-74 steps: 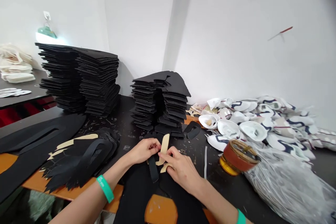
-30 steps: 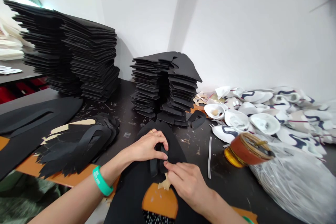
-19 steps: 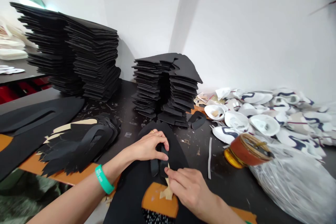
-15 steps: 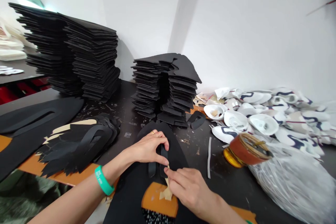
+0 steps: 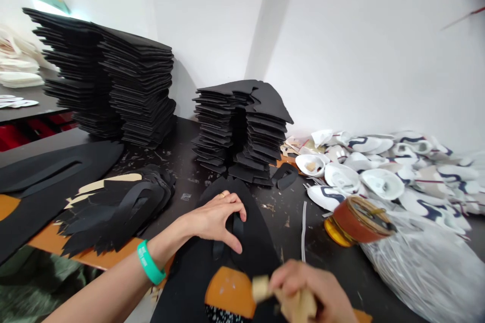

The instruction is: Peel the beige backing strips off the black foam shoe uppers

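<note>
My left hand (image 5: 222, 219) rests on a black shoe-upper piece (image 5: 252, 217), thumb and fingers spread apart over a narrow black strip (image 5: 238, 226) at its opening. My right hand (image 5: 308, 287), smeared by motion, is closed on a crumpled tan paper-like strip (image 5: 261, 287), off to the right of the piece. Below my left hand, an orange patch (image 5: 230, 290) shows within the black piece's curved edge, with a dark speckled area under it.
Tall black stacks (image 5: 140, 86) and a shorter one (image 5: 261, 136) stand behind. Cut black pieces (image 5: 109, 217) lie at left. To the right are a brown tape-wrapped pot (image 5: 356, 219), a clear plastic bag (image 5: 420, 257), white shoe uppers (image 5: 382, 181) and a thin striped strip (image 5: 303, 229).
My right hand has moved away from the left thumb, to the right and nearer me, taking the tan strip off the orange patch. My left hand has stayed on the black piece.
</note>
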A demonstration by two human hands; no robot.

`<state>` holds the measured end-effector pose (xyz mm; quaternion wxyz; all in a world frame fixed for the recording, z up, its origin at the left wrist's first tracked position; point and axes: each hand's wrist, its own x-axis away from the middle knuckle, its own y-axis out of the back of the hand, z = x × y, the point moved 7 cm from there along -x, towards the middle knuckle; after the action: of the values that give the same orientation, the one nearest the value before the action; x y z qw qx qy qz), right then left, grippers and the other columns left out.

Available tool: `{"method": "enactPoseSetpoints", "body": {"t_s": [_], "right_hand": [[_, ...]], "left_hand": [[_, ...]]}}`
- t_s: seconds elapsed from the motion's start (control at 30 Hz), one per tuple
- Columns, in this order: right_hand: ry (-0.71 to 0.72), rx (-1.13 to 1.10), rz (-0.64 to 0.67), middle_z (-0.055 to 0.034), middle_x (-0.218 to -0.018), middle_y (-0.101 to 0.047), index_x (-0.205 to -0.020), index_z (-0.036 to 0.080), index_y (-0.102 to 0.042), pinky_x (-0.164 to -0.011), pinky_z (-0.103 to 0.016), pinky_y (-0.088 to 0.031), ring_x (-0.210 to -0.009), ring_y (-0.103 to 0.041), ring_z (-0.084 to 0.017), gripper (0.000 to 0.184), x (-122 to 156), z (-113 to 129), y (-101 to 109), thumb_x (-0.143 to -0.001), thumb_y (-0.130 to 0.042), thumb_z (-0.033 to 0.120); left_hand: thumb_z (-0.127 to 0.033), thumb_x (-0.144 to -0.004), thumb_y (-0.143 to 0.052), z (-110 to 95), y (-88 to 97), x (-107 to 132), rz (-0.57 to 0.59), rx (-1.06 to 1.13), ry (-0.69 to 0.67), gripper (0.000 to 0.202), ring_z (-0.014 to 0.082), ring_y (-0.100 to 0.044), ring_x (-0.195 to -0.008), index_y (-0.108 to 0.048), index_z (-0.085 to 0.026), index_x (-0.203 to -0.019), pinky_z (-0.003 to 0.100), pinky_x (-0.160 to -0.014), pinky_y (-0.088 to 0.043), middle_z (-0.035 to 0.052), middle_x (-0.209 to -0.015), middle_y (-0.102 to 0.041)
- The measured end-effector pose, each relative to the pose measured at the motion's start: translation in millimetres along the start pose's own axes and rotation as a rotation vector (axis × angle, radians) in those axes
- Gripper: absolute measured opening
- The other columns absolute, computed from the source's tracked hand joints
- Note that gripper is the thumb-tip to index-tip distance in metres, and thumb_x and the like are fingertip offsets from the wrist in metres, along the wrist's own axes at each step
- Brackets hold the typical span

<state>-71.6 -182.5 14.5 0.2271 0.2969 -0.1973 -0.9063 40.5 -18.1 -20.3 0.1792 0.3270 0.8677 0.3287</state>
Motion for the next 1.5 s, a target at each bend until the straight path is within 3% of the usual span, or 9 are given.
{"method": "enactPoseSetpoints", "body": {"t_s": [0.13,0.27,0.4,0.53,0.67,0.77,1.03,1.23,1.5], "right_hand": [[-0.44,-0.186,-0.232,-0.0017,-0.082,-0.059,-0.072,0.02,-0.047,-0.058,-0.022,-0.044,-0.067,-0.055,-0.012,0.025,-11.5,-38.5,40.1,-0.082,-0.065,0.034],[-0.522,-0.258,-0.403,0.0027,-0.063,-0.044,-0.057,0.019,-0.03,-0.058,-0.022,-0.04,-0.061,-0.046,-0.011,0.048,-23.0,-72.4,58.4,-0.077,-0.069,0.037],[-0.459,-0.041,-0.398,0.0054,-0.053,-0.037,-0.056,0.021,-0.027,-0.056,-0.024,-0.039,-0.053,-0.042,-0.011,0.047,-35.1,-85.8,57.2,-0.079,-0.066,0.032],[-0.226,0.269,-0.175,0.0007,-0.075,-0.052,-0.079,0.02,-0.051,-0.061,-0.023,-0.041,-0.066,-0.051,-0.013,0.007,-58.0,-61.9,19.7,-0.083,-0.055,0.016],[0.005,0.572,0.108,-0.0037,-0.097,-0.055,-0.119,0.023,-0.052,-0.061,-0.024,-0.041,-0.073,-0.057,-0.013,0.032,-81.4,-44.1,-40.9,-0.089,-0.047,0.012],[0.023,0.735,0.152,-0.0025,-0.098,-0.055,-0.117,0.024,-0.055,-0.055,-0.024,-0.038,-0.069,-0.058,-0.013,0.034,-95.6,-47.5,-66.5,-0.086,-0.051,0.011],[0.01,0.657,-0.06,-0.0071,-0.13,-0.048,-0.087,0.02,-0.061,-0.057,-0.022,-0.044,-0.071,-0.06,-0.01,0.016,-81.1,-43.1,-56.4,-0.084,-0.051,0.008],[0.34,0.65,-0.048,-0.008,-0.102,-0.069,-0.079,0.016,-0.056,-0.067,-0.024,-0.05,-0.077,-0.065,-0.014,0.018,-45.4,-15.2,-62.0,-0.091,-0.045,0.007],[0.404,0.744,0.083,-0.0068,-0.095,-0.069,-0.081,0.015,-0.055,-0.063,-0.027,-0.047,-0.071,-0.062,-0.015,0.02,-33.7,-14.5,-74.8,-0.094,-0.041,0.008]], "left_hand": [[-0.043,-0.085,-0.059,2.9,21.3,9.7,0.109,0.422,-0.01,0.031,0.0186,-0.05,-0.107,-0.057,-0.022,-0.107,0.032,-0.096,-0.04,0.0049,-0.116,-0.056],[-0.032,-0.071,-0.076,-8.3,27.2,25.1,0.31,0.334,-0.108,0.04,0.0208,-0.046,-0.117,-0.06,-0.023,-0.107,0.033,-0.104,-0.034,0.0039,-0.124,-0.054],[-0.038,-0.069,-0.076,5.7,22.1,18.3,0.188,0.295,0.003,0.036,0.0184,-0.052,-0.099,-0.063,-0.02,-0.097,0.029,-0.089,-0.041,0.0034,-0.107,-0.059],[-0.047,-0.085,-0.056,31.4,18.9,5.5,0.026,0.505,0.134,0.032,0.0114,-0.05,-0.072,-0.058,-0.015,-0.082,0.023,-0.069,-0.039,0.0005,-0.08,-0.058],[-0.046,-0.083,-0.059,39.1,22.8,2.4,-0.041,0.548,0.177,0.033,0.0102,-0.048,-0.069,-0.057,-0.014,-0.078,0.022,-0.066,-0.037,-0.0017,-0.073,-0.056],[-0.048,-0.08,-0.061,36.5,22.6,3.8,-0.037,0.66,0.219,0.035,0.0105,-0.05,-0.066,-0.057,-0.014,-0.076,0.023,-0.066,-0.041,-0.0021,-0.069,-0.056],[-0.077,-0.083,-0.02,43.5,19.6,4.3,-0.033,0.775,0.311,0.078,0.0162,-0.061,-0.08,-0.065,-0.013,-0.083,0.033,-0.084,-0.05,0.0063,-0.084,-0.065],[-0.056,-0.074,-0.067,45.1,19.0,1.7,-0.015,0.628,0.278,0.044,0.0132,-0.06,-0.075,-0.061,-0.013,-0.083,0.03,-0.08,-0.049,0.0017,-0.077,-0.063],[-0.029,-0.072,-0.073,43.6,16.7,5.7,0.039,0.544,0.242,0.027,0.0107,-0.056,-0.08,-0.059,-0.015,-0.09,0.024,-0.074,-0.045,0.0001,-0.085,-0.059]]}}
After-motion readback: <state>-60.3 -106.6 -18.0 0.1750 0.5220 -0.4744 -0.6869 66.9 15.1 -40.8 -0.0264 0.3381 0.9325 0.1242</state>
